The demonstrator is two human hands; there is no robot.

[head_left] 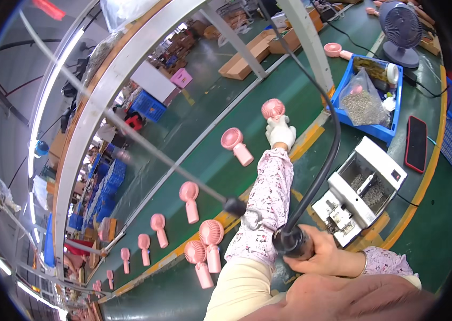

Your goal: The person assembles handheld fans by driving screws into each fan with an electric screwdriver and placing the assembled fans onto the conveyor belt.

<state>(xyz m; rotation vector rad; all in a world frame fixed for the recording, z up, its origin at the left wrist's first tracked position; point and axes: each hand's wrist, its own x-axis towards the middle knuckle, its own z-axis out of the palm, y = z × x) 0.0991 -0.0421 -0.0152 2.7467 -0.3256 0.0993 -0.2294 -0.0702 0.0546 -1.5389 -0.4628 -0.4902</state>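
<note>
From my remote seat: the pink fan [273,108] is at the fingertips of my L hand [281,132], on the far part of the green surface [303,96]. White glove on; fingers curled in and closed round the fan just below its head, so the head pokes out past them, away from the wrist, & the handle's hidden. R hand [322,252], bare, has its fingers wrapped round a black tool [294,242], well apart from the fan & nearer me; can't see the tool's working tip.

2nd fan [236,147] lies just L of the glove, not touching. More fans [188,202] run in a line twd lower L, plus a close pair [211,238] on the near side. In the way: a thin metal rod [167,166] cuts diagonally across my view, its black end over the L forearm; a black cable [333,144] arcs down R of the glove to the tool. Over on the R: blue bin [362,128] w/ a clear bag [364,104] of small metal bits, red-edged phone [416,144], white box [371,176] w/ screws inside, dark desk fan [401,29] beyond.

Held fan's look: pale pink, round head, ribs radiating from the centre.
</note>
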